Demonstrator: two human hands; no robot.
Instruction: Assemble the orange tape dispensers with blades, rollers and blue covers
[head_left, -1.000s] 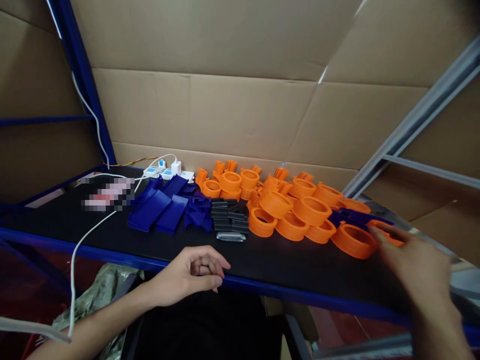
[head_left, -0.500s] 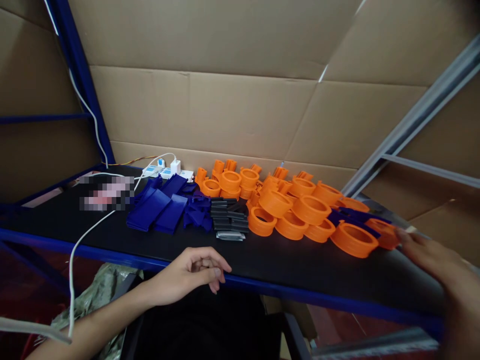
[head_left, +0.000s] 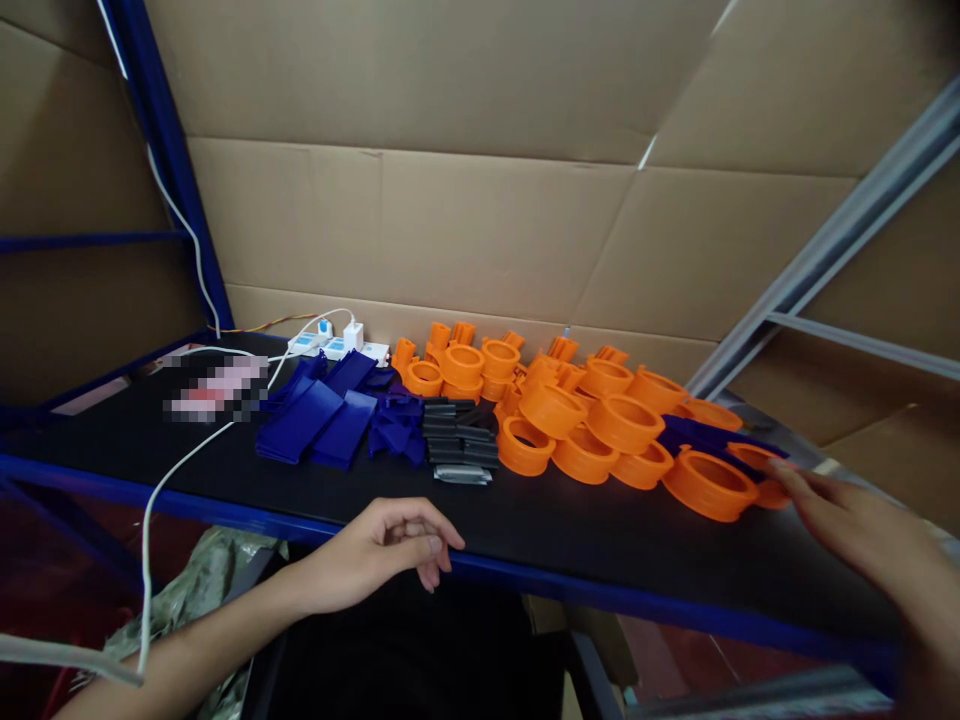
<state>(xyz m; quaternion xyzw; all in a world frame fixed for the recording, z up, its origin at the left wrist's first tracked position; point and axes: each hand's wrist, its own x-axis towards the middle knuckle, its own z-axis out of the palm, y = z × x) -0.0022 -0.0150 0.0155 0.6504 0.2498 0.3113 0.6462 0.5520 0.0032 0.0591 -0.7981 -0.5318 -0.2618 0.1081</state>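
Observation:
My left hand (head_left: 409,545) hovers at the table's front edge, fingers loosely curled and apart, holding nothing. At the far right, my right hand (head_left: 847,505) has its fingers stretched out, with the fingertips against an orange plastic ring (head_left: 772,492). Part of that ring is hidden by the fingers. Dark blue plastic pieces (head_left: 694,435) lie behind it, and a larger orange ring (head_left: 710,484) sits just to its left. More orange rings (head_left: 622,422) are stacked in the middle of the table.
Flat blue plates (head_left: 300,422), small blue parts (head_left: 396,428) and black strips (head_left: 459,432) lie in piles on the black table (head_left: 555,530). A power strip (head_left: 337,346) stands behind them. One white cable (head_left: 180,460) hangs over the front edge. Cardboard (head_left: 420,225) walls the back.
My right hand has moved slightly left, and the orange ring at its fingertips sits a little further left. My left hand keeps its pose.

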